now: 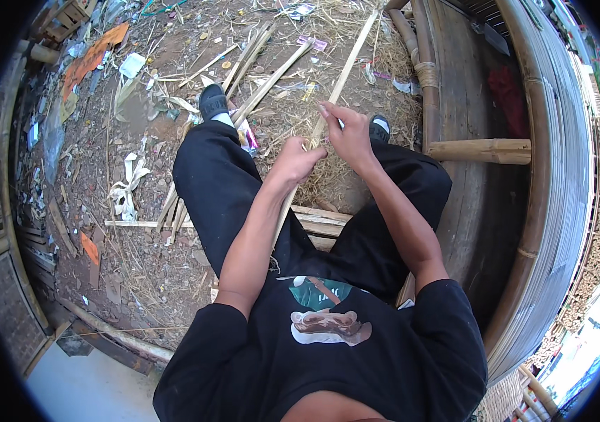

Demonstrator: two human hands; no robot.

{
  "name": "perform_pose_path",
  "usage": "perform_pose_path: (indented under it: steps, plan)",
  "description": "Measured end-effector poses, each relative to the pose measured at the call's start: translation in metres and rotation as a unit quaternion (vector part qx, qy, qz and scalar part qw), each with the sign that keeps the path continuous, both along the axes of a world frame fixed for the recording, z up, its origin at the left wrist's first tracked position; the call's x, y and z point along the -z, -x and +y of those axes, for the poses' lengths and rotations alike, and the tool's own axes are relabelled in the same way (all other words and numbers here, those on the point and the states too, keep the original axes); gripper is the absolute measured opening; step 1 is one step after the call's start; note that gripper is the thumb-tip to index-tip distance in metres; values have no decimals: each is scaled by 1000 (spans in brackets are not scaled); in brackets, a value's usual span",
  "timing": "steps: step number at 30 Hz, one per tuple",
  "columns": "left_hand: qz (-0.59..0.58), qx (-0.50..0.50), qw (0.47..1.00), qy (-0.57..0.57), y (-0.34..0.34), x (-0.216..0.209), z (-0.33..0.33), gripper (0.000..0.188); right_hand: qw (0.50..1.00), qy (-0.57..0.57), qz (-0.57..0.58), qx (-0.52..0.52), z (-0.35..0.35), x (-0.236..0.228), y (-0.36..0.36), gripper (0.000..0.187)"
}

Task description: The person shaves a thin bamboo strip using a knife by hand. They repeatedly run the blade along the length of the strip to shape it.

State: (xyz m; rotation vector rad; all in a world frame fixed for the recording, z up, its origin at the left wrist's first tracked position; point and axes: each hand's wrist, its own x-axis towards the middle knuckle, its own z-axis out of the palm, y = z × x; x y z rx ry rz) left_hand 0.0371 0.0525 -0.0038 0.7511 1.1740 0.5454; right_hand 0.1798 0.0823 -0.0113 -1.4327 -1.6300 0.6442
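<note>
A long, pale bamboo strip (353, 60) slants from the far ground back between my legs toward my lap. My left hand (295, 161) is closed around it, thumb pointing right, just in front of my knees. Slightly farther out and to the right, my right hand (349, 137) has its fingers curled together against the same strip, the fingertips at its edge. Thin frayed fibres show between the two hands. Below my left wrist, the forearm partly covers the near end of the strip.
Split bamboo pieces (272, 83) lie beyond my left sandal (213, 102). Fine shavings (324, 186) and litter cover the dirt. A bamboo-framed wooden bench (479, 151) stands close on my right. White ribbon-like strips (126, 188) lie at left.
</note>
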Motion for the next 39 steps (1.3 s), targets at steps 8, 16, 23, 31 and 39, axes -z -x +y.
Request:
perform_pose_path:
  steps: [8,16,23,31,39]
  plan:
    - [74,-16,996,-42,3,2,3,11,993,-17,22,-111,-29,-25,6,18]
    - [26,-13,998,-59,3,2,0,10,986,2,7,-165,-40,-37,-5,21]
    - [61,-10,995,-80,1,12,0,9,979,0,6,-204,-35,-34,-7,24]
    - [165,41,980,-104,5,-4,1,29,932,261,171,-187,1,-47,-44,37]
    - [40,47,996,-69,18,-24,-2,29,949,238,162,-130,21,-24,-40,40]
